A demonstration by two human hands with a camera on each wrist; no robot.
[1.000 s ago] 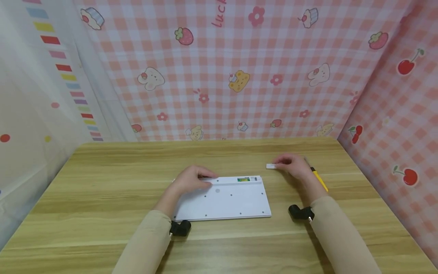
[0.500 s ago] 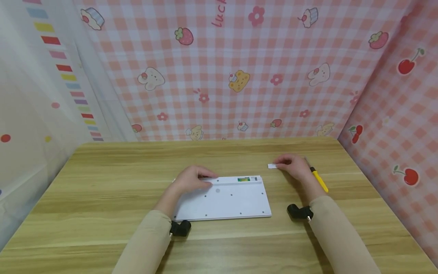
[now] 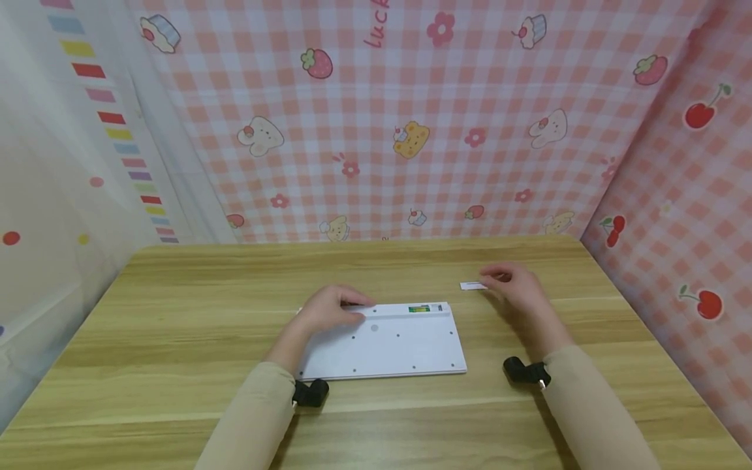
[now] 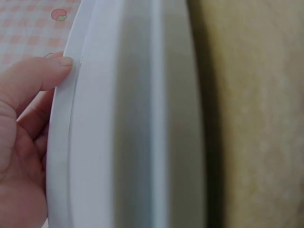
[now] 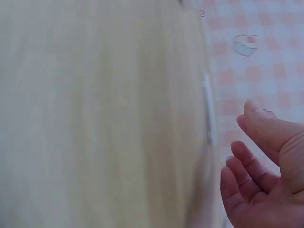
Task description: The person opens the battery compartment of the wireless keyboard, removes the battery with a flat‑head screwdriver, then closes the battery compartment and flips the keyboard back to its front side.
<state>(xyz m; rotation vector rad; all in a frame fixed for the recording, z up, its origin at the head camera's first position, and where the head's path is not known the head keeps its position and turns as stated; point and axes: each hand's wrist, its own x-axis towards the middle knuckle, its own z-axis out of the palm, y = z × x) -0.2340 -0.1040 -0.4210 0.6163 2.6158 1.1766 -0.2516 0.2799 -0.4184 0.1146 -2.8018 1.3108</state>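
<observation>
A white keyboard (image 3: 382, 349) lies face down on the wooden table, its underside dotted with screw holes. Near its far right corner the battery slot is uncovered, and a green and yellow battery (image 3: 420, 309) shows inside. My left hand (image 3: 329, 309) grips the keyboard's far edge, thumb on the underside and fingers over the rear; the left wrist view shows the thumb (image 4: 59, 64) at that edge. Beyond the keyboard to the right lies a small white battery cover (image 3: 472, 286). My right hand (image 3: 517, 286) hovers just right of it, fingers loosely bent and holding nothing.
The wooden table (image 3: 176, 339) reaches back to a pink checked cloth (image 3: 376, 183). Another checked cloth (image 3: 675, 228) hangs along the right side. The yellow screwdriver seen earlier is hidden behind my right hand and forearm.
My right hand has let go of the battery cover and drawn to the right, now overlapping the yellow screwdriver. The left hand and keyboard have stayed in place.
</observation>
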